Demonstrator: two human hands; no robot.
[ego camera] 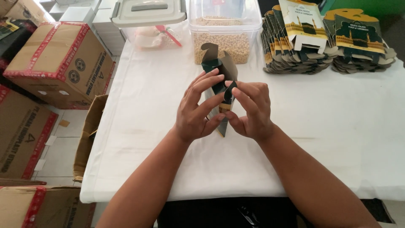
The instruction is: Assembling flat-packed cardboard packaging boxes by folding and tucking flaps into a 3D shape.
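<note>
A small dark green and gold printed carton [220, 69] with brown inner card is held upright above the white table [337, 126]. My left hand [196, 107] grips its left side, fingers pressing on the front panel. From the right, my right hand [249, 110] pinches a small flap at the carton's middle. The top flaps stand open and curled. The lower part of the carton is hidden behind my fingers.
Two stacks of flat printed cartons [295, 42] [358, 46] lie at the back right. A clear tub of pale round beans [223, 40] and a lidded clear tub [149, 23] stand at the back. Brown cardboard boxes [59, 63] crowd the floor to the left.
</note>
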